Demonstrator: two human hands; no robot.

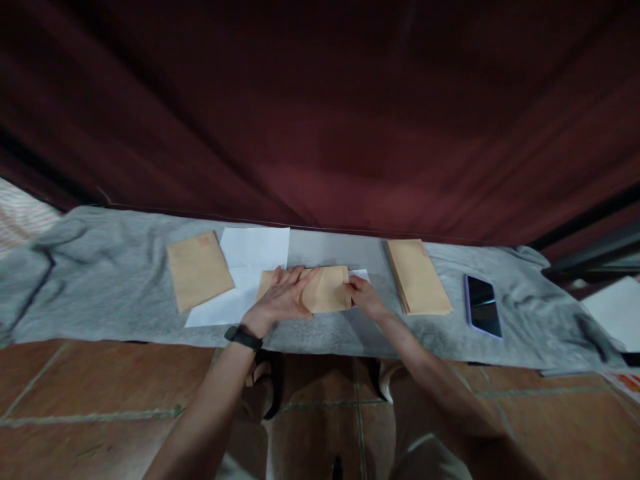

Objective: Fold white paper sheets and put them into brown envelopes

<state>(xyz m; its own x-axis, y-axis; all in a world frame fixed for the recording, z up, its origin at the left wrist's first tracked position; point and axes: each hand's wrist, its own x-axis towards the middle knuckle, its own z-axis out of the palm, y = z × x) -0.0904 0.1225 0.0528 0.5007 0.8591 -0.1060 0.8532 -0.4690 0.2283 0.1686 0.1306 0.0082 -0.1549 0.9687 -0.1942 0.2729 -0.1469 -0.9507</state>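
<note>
A brown envelope point(330, 288) lies flat on the grey cloth point(100, 280) in front of me. My left hand point(283, 297) rests palm down on the envelope's left half, fingers spread; a black band is on that wrist. My right hand point(364, 295) pinches the envelope's right end, where a bit of white paper point(361, 273) pokes out. White paper sheets point(250, 267) lie under and to the left of the envelope.
A single brown envelope point(199, 269) lies to the left on the white sheets. A stack of brown envelopes point(417, 275) sits to the right, then a dark phone point(483, 305). A dark red curtain point(320, 113) hangs behind. Tiled floor point(75, 400) below.
</note>
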